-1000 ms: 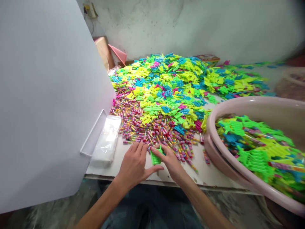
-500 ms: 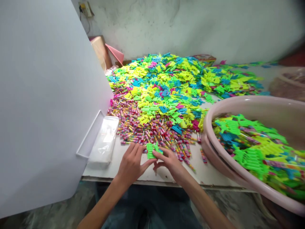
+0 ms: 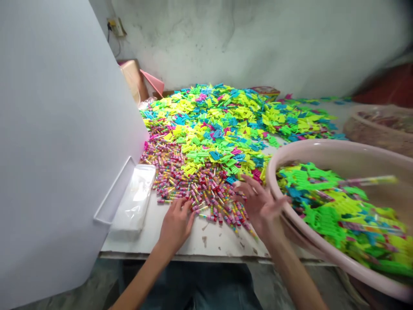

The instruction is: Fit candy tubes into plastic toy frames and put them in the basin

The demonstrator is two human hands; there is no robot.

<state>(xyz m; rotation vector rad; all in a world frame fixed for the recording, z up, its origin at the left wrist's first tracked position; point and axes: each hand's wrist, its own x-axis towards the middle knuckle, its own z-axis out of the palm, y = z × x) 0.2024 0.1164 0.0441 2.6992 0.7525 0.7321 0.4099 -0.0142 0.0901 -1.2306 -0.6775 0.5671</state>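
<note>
My left hand rests at the near edge of a pile of small candy-filled tubes with pink and yellow wrapping. Its fingertips touch the tubes, and a gap shows between thumb and fingers. My right hand is slightly blurred, open with fingers spread, beside the rim of a pink tub. Nothing shows in it. Inside the tub lie green, yellow and blue plastic toy pieces mixed with tubes. One blurred tube appears above those pieces, near the tub's inner wall.
Behind the tubes rises a large heap of bright plastic pieces against the wall. A stack of clear plastic bags lies at the left, next to a tall white panel. Another tub stands at the back right.
The green plastic piece that both hands held is no longer in them. My right hand has moved right to the tub and opened; my left hand has gone to the tubes. The view has shifted.
</note>
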